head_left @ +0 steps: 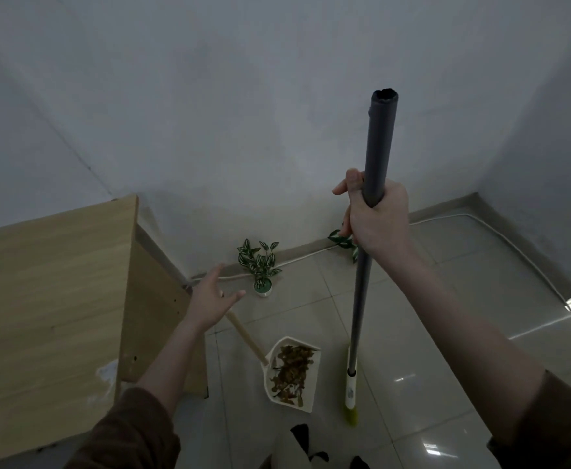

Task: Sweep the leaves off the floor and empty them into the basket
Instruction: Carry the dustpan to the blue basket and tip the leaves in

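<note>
R hand: right hand (375,216) fist wrapped tight round the long dark-grey metal broom pole (373,204), pole near upright, top end sticking well above the fist.
Broom head: yellow-green, on tiled floor (446,333) far below the grip.
L hand: left hand (209,299) fingers spread, holding nothing, just above top of the dustpan's pale wooden stick handle (246,336); touching or not, can't tell.
Dustpan: cream plastic dustpan (279,396) on floor, below L hand, left of broom.
Leaves: dry brown leaves (290,370) piled inside pan.
Basket: not seen.
</note>
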